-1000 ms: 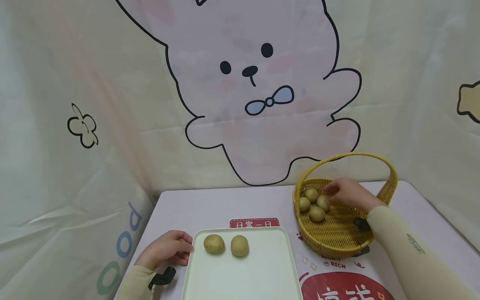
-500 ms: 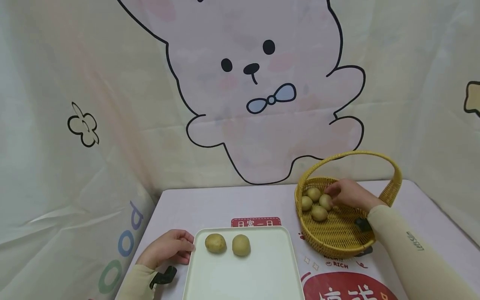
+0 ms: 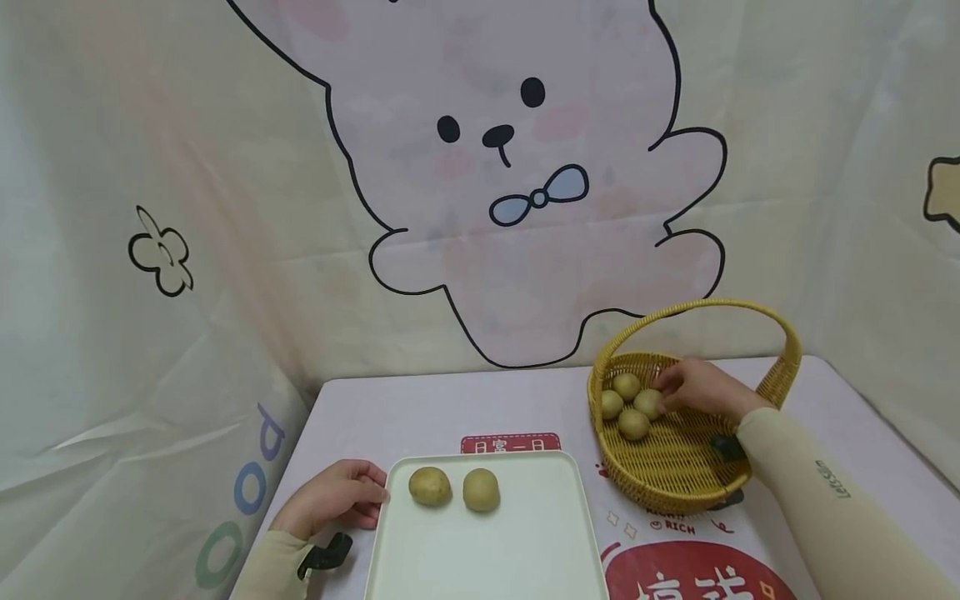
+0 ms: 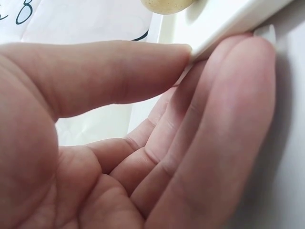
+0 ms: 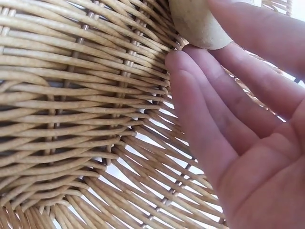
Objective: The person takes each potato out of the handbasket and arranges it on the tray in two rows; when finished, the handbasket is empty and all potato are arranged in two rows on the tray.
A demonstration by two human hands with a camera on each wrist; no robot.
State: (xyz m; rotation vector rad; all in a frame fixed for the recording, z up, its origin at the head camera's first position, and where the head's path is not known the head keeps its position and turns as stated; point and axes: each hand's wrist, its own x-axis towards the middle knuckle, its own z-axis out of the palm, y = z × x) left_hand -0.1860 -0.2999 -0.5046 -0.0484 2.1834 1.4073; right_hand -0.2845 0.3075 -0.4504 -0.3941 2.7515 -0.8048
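At the upper left corner of a shallow cream tray (image 3: 487,554), my left hand (image 3: 337,497) pinches the rim between thumb and fingers; the left wrist view shows the thumb (image 4: 128,67) on the edge. Two potatoes lie side by side on the tray, an oval one (image 3: 430,486) and a rounder one (image 3: 481,490). My right hand (image 3: 705,390) reaches under the handle of a yellow wicker basket (image 3: 678,467). Its thumb and fingers grip the rightmost potato (image 5: 198,24) of several clustered at the basket's left side, such as the front potato (image 3: 633,424).
The basket's tall arched handle (image 3: 705,303) rises over my right forearm. A white cloth with red printing (image 3: 697,571) covers the table. Behind it hangs a curtain (image 3: 510,275) with a cartoon animal, and another curtain side stands at the left.
The view shifts slightly. My left hand stays at the tray rim, and my right hand stays at the same potato in the basket with hardly any movement.
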